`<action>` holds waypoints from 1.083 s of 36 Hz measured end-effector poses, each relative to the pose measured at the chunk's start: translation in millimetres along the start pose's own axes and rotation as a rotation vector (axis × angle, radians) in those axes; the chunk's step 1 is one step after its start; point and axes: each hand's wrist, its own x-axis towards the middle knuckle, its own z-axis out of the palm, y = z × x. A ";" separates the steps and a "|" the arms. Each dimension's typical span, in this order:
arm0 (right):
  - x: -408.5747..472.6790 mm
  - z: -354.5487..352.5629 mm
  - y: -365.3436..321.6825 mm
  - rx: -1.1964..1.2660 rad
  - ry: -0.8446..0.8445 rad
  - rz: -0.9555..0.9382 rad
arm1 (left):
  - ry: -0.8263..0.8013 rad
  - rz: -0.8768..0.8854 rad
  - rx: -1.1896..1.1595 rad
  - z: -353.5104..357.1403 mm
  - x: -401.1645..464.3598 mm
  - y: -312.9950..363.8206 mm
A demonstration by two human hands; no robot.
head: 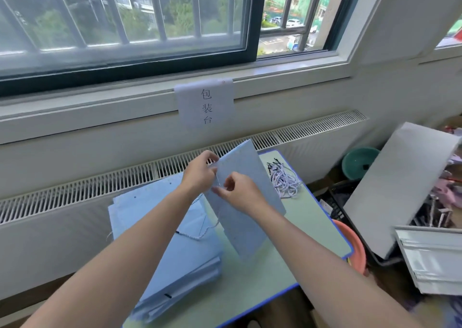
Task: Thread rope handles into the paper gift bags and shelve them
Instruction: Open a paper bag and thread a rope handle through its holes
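Matt paper bag (240, 202); twisted, seemingly cotton rope (200, 235).

A small packing workroom in an upper-floor building is shown. A paper sign (205, 104) printed 包装台 is taped to the sill of a barred window (125, 15). Directly below the sign, a blue-edged counter (312, 217) is loaded with a stack of flat blue paper bags (175, 260) and a heap of rope handles (285, 180). Right of the counter, plastic basins (360, 161) and boards are piled.

A white paper sign (204, 102) taped under the windowsill reads — top to bottom — 包装台.
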 end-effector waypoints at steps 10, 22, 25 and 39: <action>5.7 -11.1 18.4 -0.057 -0.049 0.025 | -0.017 -0.056 0.074 -2.9 5.3 -5.1; 7.6 -65.8 81.0 0.660 0.118 0.259 | -0.093 -0.125 0.213 -4.6 5.0 -16.8; 4.7 -75.0 89.7 0.838 0.160 0.298 | -0.103 -0.139 0.245 -4.3 5.1 -19.0; 2.3 -70.2 79.1 1.239 0.079 0.304 | -0.084 0.011 0.451 3.3 1.8 -14.0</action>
